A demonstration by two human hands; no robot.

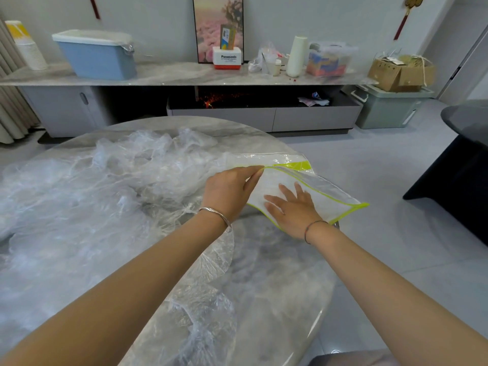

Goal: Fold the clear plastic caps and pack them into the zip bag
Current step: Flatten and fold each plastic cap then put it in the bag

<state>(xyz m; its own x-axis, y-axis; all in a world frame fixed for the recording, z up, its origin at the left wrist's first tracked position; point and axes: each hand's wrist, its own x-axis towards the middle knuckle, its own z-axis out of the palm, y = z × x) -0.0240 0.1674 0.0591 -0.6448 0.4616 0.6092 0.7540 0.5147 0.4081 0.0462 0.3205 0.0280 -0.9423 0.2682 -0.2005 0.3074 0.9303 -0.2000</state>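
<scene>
A round grey marble table (277, 273) stands before a long sideboard (184, 75) bearing a blue bin (97, 62). Crumpled clear caps (105, 180) cover the table's left side. My left hand (227, 191) pinches the top edge of the zip bag (327, 192) at the table's right rim. My right hand (293, 207) lies flat on it, fingers straight.

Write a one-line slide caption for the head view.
Left hand pinches the zip bag at its mouth, right hand flat against it, beside loose clear plastic caps.

Head-worn wide-angle cam only. Looks fwd + down across worktop (277, 273), near range; takes in sideboard (184, 73) at far wall.
</scene>
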